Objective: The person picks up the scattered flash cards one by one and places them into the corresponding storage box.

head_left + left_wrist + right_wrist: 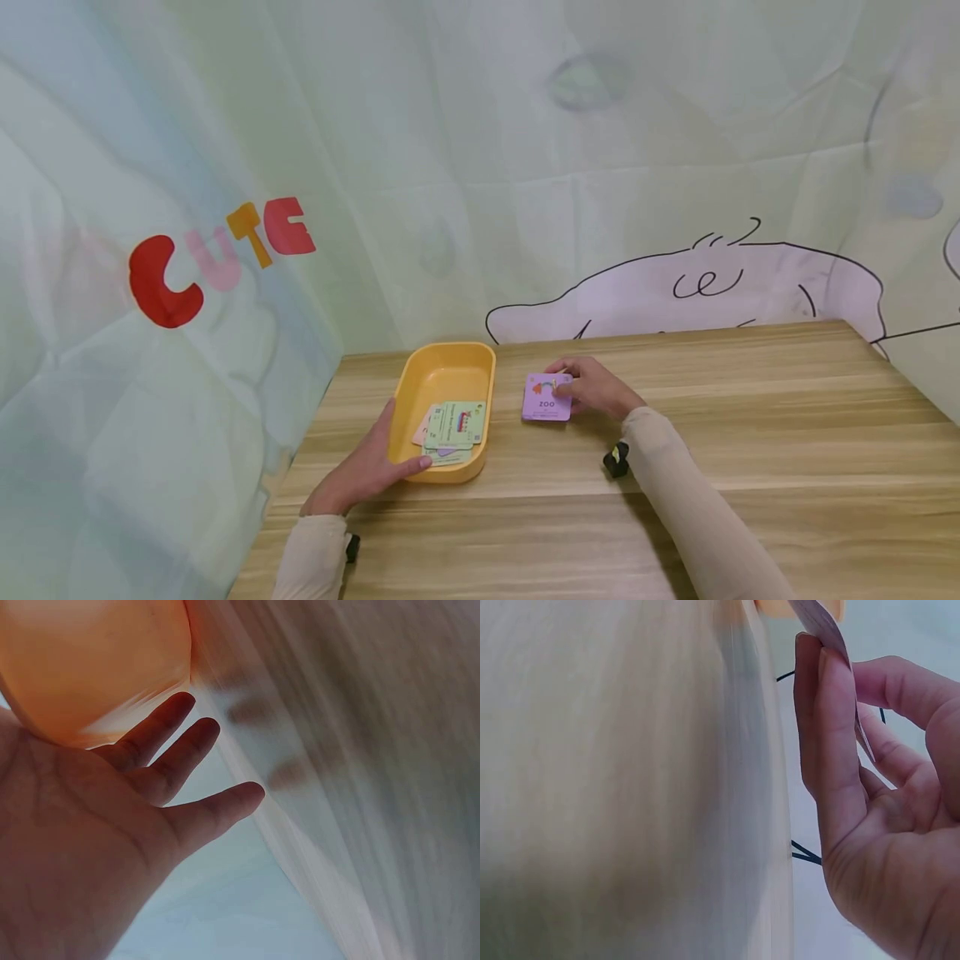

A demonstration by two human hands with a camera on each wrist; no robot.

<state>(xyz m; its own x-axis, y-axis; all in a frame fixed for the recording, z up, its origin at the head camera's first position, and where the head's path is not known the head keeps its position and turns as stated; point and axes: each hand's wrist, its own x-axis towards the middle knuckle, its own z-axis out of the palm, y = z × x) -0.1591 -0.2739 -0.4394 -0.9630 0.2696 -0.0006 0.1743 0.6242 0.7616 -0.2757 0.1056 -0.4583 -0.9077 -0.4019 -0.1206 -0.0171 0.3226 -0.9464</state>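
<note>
A purple card (546, 398) printed with "ZOO" is upright in my right hand (596, 388), its picture side towards me. In the right wrist view the card (826, 631) is a thin edge pinched between thumb and fingers, raised off the table. My left hand (367, 462) holds the near left corner of a yellow plastic bin (442, 354). Its thumb lies over the front rim, while the other fingers (217, 810) stretch along the outer wall, fairly straight and spread. Several cards (456, 425), green, pink and purple, lie overlapping at the bin's near end.
The bin stands on a wood-grain table (712, 400). Behind and to the left hangs a pale printed cloth (420, 150) with the letters "CUTE" and a line drawing. A black wrist device (617, 459) sits at the right cuff.
</note>
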